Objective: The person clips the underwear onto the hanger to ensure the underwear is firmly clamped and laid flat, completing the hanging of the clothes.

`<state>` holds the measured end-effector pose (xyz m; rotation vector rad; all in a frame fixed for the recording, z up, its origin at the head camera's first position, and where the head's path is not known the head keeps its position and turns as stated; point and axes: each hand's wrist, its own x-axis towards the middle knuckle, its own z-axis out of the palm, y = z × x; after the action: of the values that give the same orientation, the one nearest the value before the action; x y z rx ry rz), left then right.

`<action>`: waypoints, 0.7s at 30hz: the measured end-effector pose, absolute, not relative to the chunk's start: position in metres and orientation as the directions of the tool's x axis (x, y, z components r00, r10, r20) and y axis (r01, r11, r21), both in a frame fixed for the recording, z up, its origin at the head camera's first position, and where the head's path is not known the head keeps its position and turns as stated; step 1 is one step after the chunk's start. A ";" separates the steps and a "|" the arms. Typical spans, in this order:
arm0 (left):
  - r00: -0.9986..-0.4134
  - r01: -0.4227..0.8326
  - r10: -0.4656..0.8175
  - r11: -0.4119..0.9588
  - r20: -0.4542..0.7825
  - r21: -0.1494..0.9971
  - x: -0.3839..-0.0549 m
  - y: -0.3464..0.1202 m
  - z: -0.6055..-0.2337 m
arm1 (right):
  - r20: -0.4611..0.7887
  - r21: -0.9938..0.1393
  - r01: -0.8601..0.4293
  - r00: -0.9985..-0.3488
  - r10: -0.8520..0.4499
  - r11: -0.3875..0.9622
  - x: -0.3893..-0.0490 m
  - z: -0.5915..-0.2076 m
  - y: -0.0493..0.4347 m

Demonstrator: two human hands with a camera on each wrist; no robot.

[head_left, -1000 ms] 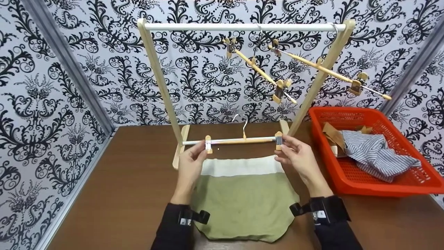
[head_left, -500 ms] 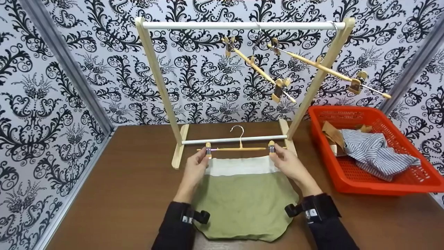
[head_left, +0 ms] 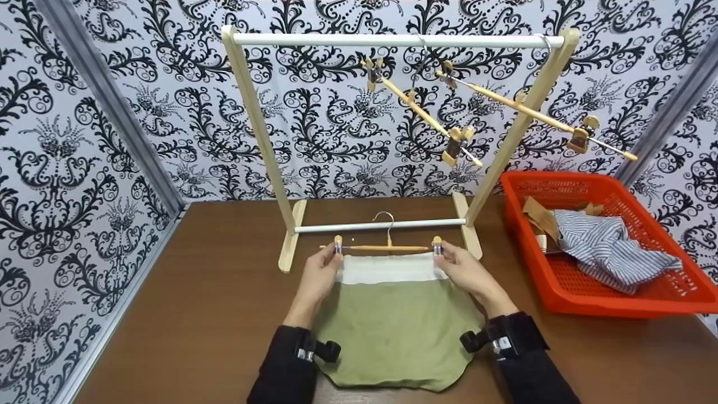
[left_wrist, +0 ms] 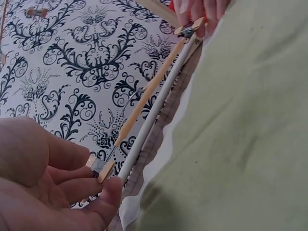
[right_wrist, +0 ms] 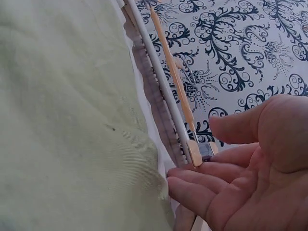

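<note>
A wooden clip hanger [head_left: 367,247] with a metal hook lies level over the top edge of an olive-green garment [head_left: 398,331] with a white waistband [head_left: 390,269], spread flat on the table. My left hand [head_left: 315,280] holds the hanger's left clip [left_wrist: 100,168] between thumb and fingers. At the other end, my right hand [head_left: 471,273] has the right clip [right_wrist: 202,151] between its thumb and fingers. Both clips stand right at the waistband's edge.
Behind the garment stands a wooden rack [head_left: 255,118] with a white top rail [head_left: 336,39] and a lower bar [head_left: 314,228]. Two clip hangers [head_left: 423,112] hang at its right. A red basket [head_left: 561,300] on the right holds striped cloth [head_left: 606,244] and brown pieces [head_left: 541,216].
Both hands have brought the hanger down and toward me, from in front of the rack's lower bar to the waistband. The right hand has shifted a little left with its clip.
</note>
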<state>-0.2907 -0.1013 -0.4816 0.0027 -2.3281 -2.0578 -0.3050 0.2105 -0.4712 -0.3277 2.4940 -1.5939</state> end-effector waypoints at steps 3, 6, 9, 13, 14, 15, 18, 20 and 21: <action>-0.999 0.014 -0.033 0.145 0.019 0.989 -0.291 -0.100 -0.484 | -0.040 -0.920 -0.072 -0.960 -0.276 0.384 -0.305 -0.473 0.210; -0.999 0.008 -0.034 0.175 0.014 0.985 -0.292 -0.099 -0.487 | -0.051 -0.926 -0.060 -0.959 -0.280 0.373 -0.305 -0.475 0.210; -0.999 -0.007 -0.035 0.203 0.001 0.979 -0.293 -0.099 -0.489 | -0.051 -0.925 -0.062 -0.957 -0.284 0.375 -0.306 -0.476 0.210; -0.999 -0.038 -0.028 0.212 -0.032 0.977 -0.293 -0.099 -0.492 | -0.051 -0.929 -0.058 -0.958 -0.282 0.366 -0.306 -0.476 0.210; -0.999 -0.045 -0.026 0.213 -0.040 0.976 -0.293 -0.099 -0.493 | -0.053 -0.929 -0.056 -0.958 -0.282 0.365 -0.306 -0.476 0.210; -0.999 -0.046 -0.023 0.218 -0.042 0.975 -0.292 -0.099 -0.493 | -0.055 -0.931 -0.053 -0.958 -0.282 0.362 -0.306 -0.476 0.210; -0.999 -0.048 -0.017 0.226 -0.045 0.973 -0.292 -0.099 -0.493 | -0.056 -0.930 -0.052 -0.957 -0.283 0.363 -0.306 -0.475 0.209; -0.999 -0.048 -0.014 0.228 -0.046 0.972 -0.292 -0.099 -0.493 | -0.053 -0.927 -0.058 -0.958 -0.283 0.370 -0.307 -0.474 0.209; -0.999 -0.044 -0.012 0.230 -0.042 0.972 -0.292 -0.099 -0.492 | -0.052 -0.926 -0.060 -0.958 -0.283 0.373 -0.307 -0.475 0.209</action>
<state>-0.2917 -0.0991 -0.4925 0.0569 -2.4836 -1.9647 -0.3070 0.2087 -0.4746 -0.3082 2.4295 -1.6246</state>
